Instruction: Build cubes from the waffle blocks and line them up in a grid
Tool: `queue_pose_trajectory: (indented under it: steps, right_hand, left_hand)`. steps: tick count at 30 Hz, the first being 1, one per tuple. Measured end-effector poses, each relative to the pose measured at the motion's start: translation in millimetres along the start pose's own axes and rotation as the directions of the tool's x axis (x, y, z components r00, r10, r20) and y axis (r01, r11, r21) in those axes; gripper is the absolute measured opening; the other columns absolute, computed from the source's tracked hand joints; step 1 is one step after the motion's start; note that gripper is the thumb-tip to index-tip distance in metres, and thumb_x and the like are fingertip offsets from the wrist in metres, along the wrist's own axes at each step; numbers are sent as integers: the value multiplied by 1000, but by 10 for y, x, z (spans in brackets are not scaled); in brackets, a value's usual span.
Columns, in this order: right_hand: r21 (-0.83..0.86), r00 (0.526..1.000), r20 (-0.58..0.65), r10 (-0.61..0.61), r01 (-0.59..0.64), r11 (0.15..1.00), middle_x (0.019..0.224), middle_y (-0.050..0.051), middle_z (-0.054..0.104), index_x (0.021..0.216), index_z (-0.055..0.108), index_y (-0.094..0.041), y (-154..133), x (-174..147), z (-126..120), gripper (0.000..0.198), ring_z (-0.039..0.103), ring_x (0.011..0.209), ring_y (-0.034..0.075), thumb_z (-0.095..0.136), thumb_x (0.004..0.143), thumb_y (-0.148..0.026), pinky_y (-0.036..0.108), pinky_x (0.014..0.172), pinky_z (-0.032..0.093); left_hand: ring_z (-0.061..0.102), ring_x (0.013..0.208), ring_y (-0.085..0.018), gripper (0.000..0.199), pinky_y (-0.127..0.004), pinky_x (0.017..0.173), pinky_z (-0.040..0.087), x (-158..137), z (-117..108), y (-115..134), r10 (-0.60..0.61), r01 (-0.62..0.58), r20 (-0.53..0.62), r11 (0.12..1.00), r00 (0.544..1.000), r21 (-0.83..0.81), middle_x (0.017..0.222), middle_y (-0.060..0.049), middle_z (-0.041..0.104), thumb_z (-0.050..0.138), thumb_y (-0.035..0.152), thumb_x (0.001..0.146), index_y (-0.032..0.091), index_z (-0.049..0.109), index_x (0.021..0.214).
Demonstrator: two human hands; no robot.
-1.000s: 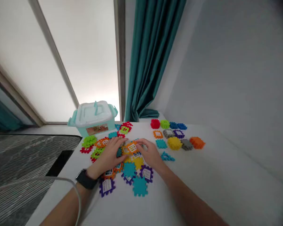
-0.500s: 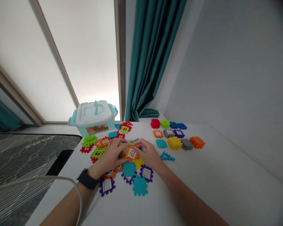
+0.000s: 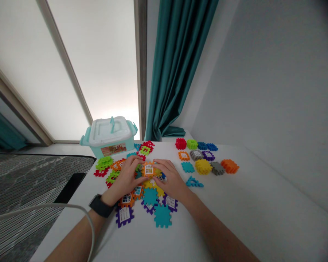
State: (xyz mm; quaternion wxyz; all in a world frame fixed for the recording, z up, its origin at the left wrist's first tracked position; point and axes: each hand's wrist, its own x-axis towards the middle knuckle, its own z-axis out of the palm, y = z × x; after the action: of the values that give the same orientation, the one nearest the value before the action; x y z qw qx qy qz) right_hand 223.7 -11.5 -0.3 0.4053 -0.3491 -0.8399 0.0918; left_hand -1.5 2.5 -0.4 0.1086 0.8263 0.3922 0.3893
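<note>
Between my two hands is an orange window tile [image 3: 149,170], an interlocking plastic piece with a white grid pane. My left hand [image 3: 128,178] grips its left side between thumb and fingers. On its right side, the thumb and fingertips of my right hand [image 3: 171,180] close on the same tile. Under and around them lies a heap of similar tiles: yellow [image 3: 159,190], teal [image 3: 150,196], purple with windows [image 3: 170,202] and green [image 3: 113,177]. Closest to me are a teal tile [image 3: 162,216] and a purple window tile [image 3: 124,216].
Sorted stacks stand to the right: red [image 3: 180,143], yellow [image 3: 203,166], grey [image 3: 217,168] and orange [image 3: 230,166]. A blue triangular piece [image 3: 194,182] lies near my right hand. A lidded turquoise box [image 3: 112,136] sits at the back left. A white cable [image 3: 71,206] crosses my left forearm.
The orange window tile has been turned more upright to face me and shifted slightly left and up. My right hand has moved in, its fingers now along the tile's right side.
</note>
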Motion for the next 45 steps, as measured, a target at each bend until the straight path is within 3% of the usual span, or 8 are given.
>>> queue_pose_trajectory:
  steps: [21, 25, 30, 33, 35, 39, 42, 45]
  right_hand:
    - [-47, 999, 20, -29, 30, 998, 136, 11, 60, 126, 60, -26, -9, -4, -24, 36, 57, 124, 25, 52, 94, -13, 49, 104, 49]
    - [-70, 998, -25, -64, 62, 996, 128, 10, 66, 116, 65, -26, 20, 6, -31, 25, 59, 119, 26, 53, 96, -18, 50, 103, 49]
    - [-55, 992, -51, -112, 110, 992, 116, 9, 71, 106, 68, -25, 16, 20, -55, 17, 62, 111, 25, 53, 99, -20, 48, 100, 49]
    - [37, 993, -117, 12, -8, 999, 112, 9, 70, 99, 67, -23, 0, 33, -51, 13, 62, 110, 25, 55, 97, -22, 46, 99, 49]
    - [139, 979, -141, 149, -129, 982, 109, 9, 68, 92, 67, -23, -1, 46, -39, 10, 62, 107, 24, 58, 95, -25, 44, 96, 50]
    - [322, 930, -82, 357, -315, 893, 102, 7, 67, 81, 67, -21, 22, 67, -12, 15, 64, 98, 21, 59, 92, -29, 38, 91, 52]
    - [382, 904, -52, 423, -373, 845, 101, 6, 65, 82, 68, -20, 40, 69, -3, 19, 64, 94, 20, 59, 93, -33, 37, 89, 53]
    - [352, 918, -79, 389, -339, 872, 100, 6, 64, 84, 68, -21, 32, 65, -15, 18, 63, 96, 21, 59, 93, -33, 38, 91, 52]
  left_hand:
    - [53, 119, -29, 39, -49, 102, 45, -6, -8, 17, -42, 42, 24, 999, 999, -18, 124, -10, 54, 78, 33, 83, 24, 54, 113]
    - [53, 118, -29, 36, -49, 102, 46, 5, -27, 29, -66, 67, 24, 997, 997, -42, 123, -10, 56, 78, 35, 83, 23, 55, 109]
    - [53, 118, -28, 23, -50, 104, 44, 6, -54, 22, -86, 95, 121, 993, 989, -71, 121, -9, 58, 71, 36, 88, 23, 61, 103]
    - [51, 123, -29, 12, -51, 106, 42, 11, -81, 40, -80, 91, 179, 994, 981, -55, 125, -9, 57, 61, 34, 95, 23, 66, 96]
    - [51, 123, -28, 18, -51, 107, 42, 20, -102, 66, -72, 85, 202, 995, 977, -56, 126, -8, 58, 55, 33, 98, 23, 67, 89]
    - [54, 120, -25, 21, -48, 107, 44, 39, -128, 119, -37, 59, 211, 993, 977, -101, 124, -6, 60, 53, 32, 99, 24, 69, 87]
    - [55, 118, -25, 23, -46, 106, 46, 43, -127, 135, -27, 55, 221, 991, 975, -123, 122, -6, 62, 51, 32, 99, 24, 70, 88]
    - [57, 116, -24, 26, -45, 105, 47, 42, -126, 133, -49, 81, 218, 987, 975, -140, 119, -6, 64, 49, 34, 100, 24, 70, 88]
